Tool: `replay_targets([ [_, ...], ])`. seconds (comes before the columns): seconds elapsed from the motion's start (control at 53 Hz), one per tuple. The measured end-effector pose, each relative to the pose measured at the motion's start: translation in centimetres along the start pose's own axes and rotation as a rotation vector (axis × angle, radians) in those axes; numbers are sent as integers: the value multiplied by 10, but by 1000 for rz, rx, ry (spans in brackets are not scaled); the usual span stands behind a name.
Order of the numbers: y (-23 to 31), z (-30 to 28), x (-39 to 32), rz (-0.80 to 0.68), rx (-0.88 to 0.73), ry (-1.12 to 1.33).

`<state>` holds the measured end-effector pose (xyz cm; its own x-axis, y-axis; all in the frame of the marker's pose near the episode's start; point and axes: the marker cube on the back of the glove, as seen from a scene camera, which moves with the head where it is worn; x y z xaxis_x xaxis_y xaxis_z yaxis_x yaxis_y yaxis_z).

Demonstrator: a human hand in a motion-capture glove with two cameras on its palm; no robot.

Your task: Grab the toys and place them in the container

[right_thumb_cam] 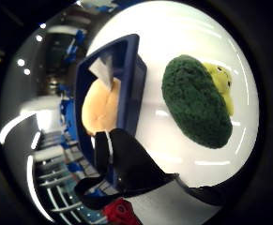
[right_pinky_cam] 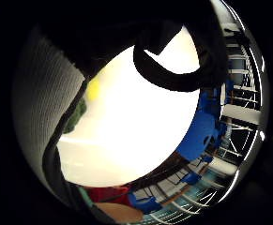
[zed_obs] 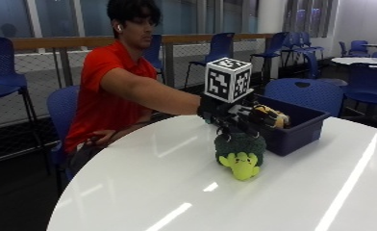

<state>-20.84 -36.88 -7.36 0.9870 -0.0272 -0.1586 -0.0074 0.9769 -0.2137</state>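
On the white round table (zed_obs: pixel 176 183) everything is sitting toward the far right side; the dark blue container (zed_obs: pixel 297 126) is standing near the edge, open top up, with a tan plush toy (right_thumb_cam: pixel 100 107) and a white tag lying inside, seen in the thumb side palm view; just beside the container's near wall a green broccoli plush (zed_obs: pixel 240 153) with a yellow-green face is resting on the table, face pointing away from the container; the gloved right hand (zed_obs: pixel 240 115) is hovering above the broccoli plush and at the container's rim, arm reaching out from the seated person in a red shirt; fingers are pointing toward the container, curled round something yellow and black at the rim in the outside view, can't tell what it is; the bare hand is resting down at the person's lap.
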Motion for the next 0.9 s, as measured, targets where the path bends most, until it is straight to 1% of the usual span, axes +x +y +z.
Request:
replay_targets([
  [0.302, -16, 26, 5, 24, -46, 14],
  [0.584, -23, 46, 3, 15, -75, -1],
  [0.905, -28, 78, -3, 27, -178, -6],
])
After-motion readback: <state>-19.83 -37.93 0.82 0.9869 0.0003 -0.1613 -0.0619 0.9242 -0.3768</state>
